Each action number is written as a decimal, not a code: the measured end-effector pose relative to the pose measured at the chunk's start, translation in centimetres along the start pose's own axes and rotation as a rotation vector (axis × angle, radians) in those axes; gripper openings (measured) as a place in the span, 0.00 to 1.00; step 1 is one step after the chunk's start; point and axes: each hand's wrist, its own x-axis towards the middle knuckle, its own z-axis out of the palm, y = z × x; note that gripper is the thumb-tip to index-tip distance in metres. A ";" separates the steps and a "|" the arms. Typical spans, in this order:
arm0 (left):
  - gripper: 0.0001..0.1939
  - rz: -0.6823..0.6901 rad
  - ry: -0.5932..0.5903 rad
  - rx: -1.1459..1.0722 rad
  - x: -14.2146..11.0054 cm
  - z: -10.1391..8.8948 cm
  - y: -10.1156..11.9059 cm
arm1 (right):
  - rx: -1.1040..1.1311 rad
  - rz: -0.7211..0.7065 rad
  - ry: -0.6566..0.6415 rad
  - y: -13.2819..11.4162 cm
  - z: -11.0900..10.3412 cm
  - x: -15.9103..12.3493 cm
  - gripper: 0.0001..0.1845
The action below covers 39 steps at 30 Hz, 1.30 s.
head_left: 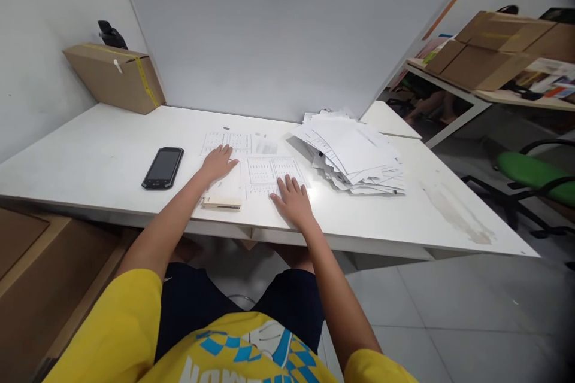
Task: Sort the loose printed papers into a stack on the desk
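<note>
My left hand (218, 163) lies open, palm down, over the near edge of a printed sheet (245, 142) on the desk. Under and in front of that wrist is a small pad-like stack of paper (227, 192) with a cream-coloured near edge. A second printed sheet (263, 170), bearing table-like columns, lies just right of the stack. On its lower right part rests my right hand (293, 200), fingers spread and nothing held. Right of both hands stands a messy pile of white paper (354, 152), some sheets with print.
A black phone (163, 167) lies left of my left arm. Against the grey partition (278, 30) stands a cardboard box (119, 75) with yellow tape. Below the desk (90, 149) at left is an open carton (54, 263). A green chair (539, 173) stands at right.
</note>
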 end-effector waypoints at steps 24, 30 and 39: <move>0.40 -0.116 -0.474 -1.822 -18.5 3.5 16.4 | 0.117 -0.079 0.619 5.1 5.1 -15.2 0.21; 0.31 -0.101 -0.119 -1.516 -16.9 1.7 16.1 | 0.174 -0.099 0.687 5.3 4.5 -13.8 0.18; 0.28 0.206 0.283 -1.289 -8.8 1.9 13.9 | 0.731 0.032 0.871 7.3 -2.0 -6.4 0.38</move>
